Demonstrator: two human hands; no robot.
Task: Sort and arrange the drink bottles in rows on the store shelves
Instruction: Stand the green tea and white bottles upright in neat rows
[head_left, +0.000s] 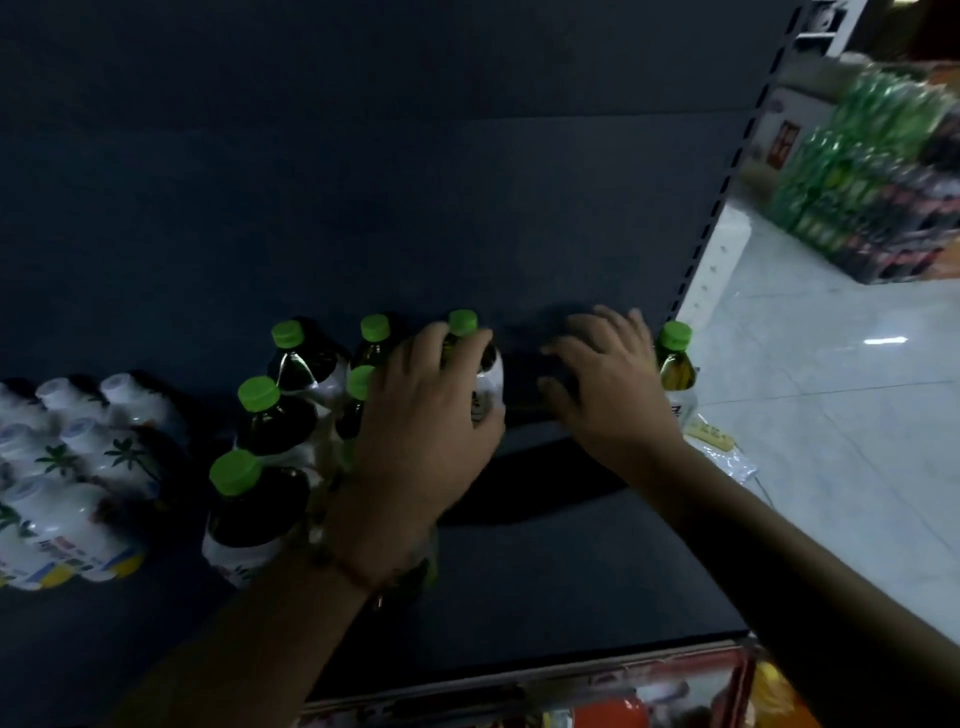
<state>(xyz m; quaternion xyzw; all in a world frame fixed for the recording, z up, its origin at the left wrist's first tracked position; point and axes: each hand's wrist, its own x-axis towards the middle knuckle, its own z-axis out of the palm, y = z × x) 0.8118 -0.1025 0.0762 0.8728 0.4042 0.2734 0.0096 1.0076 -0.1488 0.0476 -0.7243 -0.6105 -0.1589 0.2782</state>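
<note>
Standing on the dark shelf (519, 597) are dark drink bottles with green caps and pale labels. Left hand (426, 410) curls around 1 bottle (485, 384), its cap poking up between the fingers. Right hand (608, 384) lies spread and empty on the shelf, just beside a lone bottle (675, 364) at the shelf's right end. White bottles (67, 467) cluster far left.

A dark blue, flat metal store shelf (519, 597) with a dark back panel, bounded at right by a white slotted upright post (727, 249). Standing on it at centre, a cluster of dark-liquid plastic bottles with bright green screw caps (260, 415), one more green-capped bottle (675, 364) apart at the right edge. Grouped at far left, white plastic bottles with palm-tree labels (67, 467).
</note>
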